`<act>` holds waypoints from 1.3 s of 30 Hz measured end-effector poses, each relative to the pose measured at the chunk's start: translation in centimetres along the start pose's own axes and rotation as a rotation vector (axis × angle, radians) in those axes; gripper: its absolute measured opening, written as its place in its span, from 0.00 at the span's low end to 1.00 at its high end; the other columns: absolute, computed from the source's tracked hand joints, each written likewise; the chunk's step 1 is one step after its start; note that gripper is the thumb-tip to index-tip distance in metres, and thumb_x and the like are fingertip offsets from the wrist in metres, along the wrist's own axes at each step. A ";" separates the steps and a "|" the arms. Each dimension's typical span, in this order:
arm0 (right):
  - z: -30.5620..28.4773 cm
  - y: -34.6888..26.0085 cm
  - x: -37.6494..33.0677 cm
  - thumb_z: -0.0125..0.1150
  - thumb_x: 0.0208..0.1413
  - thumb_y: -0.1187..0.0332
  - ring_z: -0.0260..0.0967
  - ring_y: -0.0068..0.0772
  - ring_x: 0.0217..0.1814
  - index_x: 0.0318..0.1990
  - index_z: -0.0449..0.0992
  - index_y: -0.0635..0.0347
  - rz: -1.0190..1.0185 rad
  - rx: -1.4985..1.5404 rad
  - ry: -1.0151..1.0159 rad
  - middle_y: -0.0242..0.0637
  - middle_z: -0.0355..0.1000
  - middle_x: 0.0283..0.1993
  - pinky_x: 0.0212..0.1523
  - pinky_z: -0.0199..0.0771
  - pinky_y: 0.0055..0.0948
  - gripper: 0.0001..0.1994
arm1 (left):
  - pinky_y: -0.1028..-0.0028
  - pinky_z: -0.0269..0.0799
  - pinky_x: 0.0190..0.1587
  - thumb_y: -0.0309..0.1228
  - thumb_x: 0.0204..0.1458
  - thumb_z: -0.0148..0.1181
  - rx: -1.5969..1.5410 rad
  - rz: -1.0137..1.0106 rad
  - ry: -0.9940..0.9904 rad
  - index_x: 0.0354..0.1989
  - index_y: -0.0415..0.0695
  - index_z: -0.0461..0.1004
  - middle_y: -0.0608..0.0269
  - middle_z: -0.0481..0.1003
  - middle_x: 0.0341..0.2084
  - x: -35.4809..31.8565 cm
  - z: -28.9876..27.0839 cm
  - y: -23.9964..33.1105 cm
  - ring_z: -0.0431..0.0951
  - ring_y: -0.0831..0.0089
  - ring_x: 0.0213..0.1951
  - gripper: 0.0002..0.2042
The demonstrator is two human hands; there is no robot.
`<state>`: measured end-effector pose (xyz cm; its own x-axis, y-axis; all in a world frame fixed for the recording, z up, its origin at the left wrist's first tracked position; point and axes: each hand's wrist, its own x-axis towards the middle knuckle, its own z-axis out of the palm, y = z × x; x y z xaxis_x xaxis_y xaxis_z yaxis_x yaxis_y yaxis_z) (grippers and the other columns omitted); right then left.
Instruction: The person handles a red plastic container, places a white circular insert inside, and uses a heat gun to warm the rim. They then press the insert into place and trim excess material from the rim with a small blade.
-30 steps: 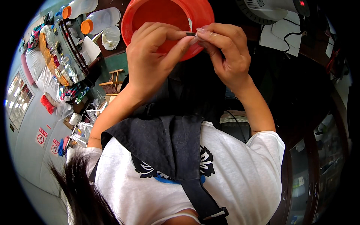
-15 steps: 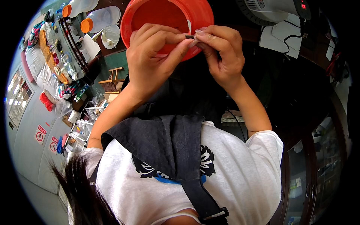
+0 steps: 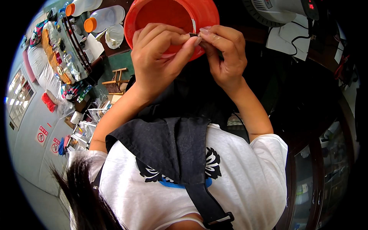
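A small dark piece [image 3: 193, 35], too small to name, sits between my two hands above the near rim of a red plastic basin [image 3: 209, 15]. My left hand [image 3: 157, 53] pinches it between thumb and fingers from the left. From the right, my right hand [image 3: 226, 51] meets it with thumb and fingertips closed together. What exactly lies within the right fingertips is hidden. A pale strip [image 3: 193, 25] shows at the basin's inner right side, just beyond the fingertips.
Clear plastic jars with orange lids [image 3: 91, 25] lie at the far left, beside a crumpled clear plastic bag [image 3: 114, 37]. A grey device with a lit red display [image 3: 311, 6] is at the far right, near white paper [image 3: 285, 40]. A small wooden stool [image 3: 115, 81] stands at left.
The dark piece has turned slightly and shows less of its length. My right hand and forearm have shifted a little to the left.
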<state>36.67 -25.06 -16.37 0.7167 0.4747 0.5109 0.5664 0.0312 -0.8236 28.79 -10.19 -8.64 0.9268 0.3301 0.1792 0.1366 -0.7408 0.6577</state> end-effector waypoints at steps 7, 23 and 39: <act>-1.9 0.3 1.2 0.69 0.45 0.81 0.74 0.31 0.44 0.51 0.84 0.49 -0.028 0.006 -0.164 0.29 0.77 0.45 0.45 0.72 0.30 0.23 | 0.71 0.64 0.40 0.29 0.46 0.75 0.002 0.006 -0.016 0.28 0.46 0.81 0.70 0.82 0.29 -0.2 0.0 -0.3 0.79 0.71 0.35 0.06; -3.2 0.9 3.4 0.67 0.47 0.81 0.75 0.31 0.41 0.51 0.85 0.48 0.044 0.088 -0.312 0.30 0.77 0.42 0.41 0.72 0.30 0.22 | 0.70 0.66 0.43 0.30 0.46 0.75 -0.020 -0.025 -0.031 0.28 0.47 0.83 0.69 0.82 0.30 -0.2 -0.4 -0.1 0.80 0.70 0.37 0.05; -5.5 -1.6 7.1 0.67 0.49 0.81 0.76 0.33 0.41 0.54 0.82 0.49 0.193 0.090 -0.512 0.33 0.77 0.42 0.42 0.77 0.33 0.23 | 0.70 0.67 0.41 0.34 0.45 0.76 -0.014 0.020 0.022 0.28 0.49 0.83 0.70 0.82 0.29 -0.2 0.0 -0.6 0.80 0.70 0.36 0.07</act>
<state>43.06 -26.57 -10.13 0.5017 0.8457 0.1819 0.3915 -0.0344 -0.9196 28.56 -9.80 -9.07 0.9215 0.3282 0.2078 0.1135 -0.7390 0.6641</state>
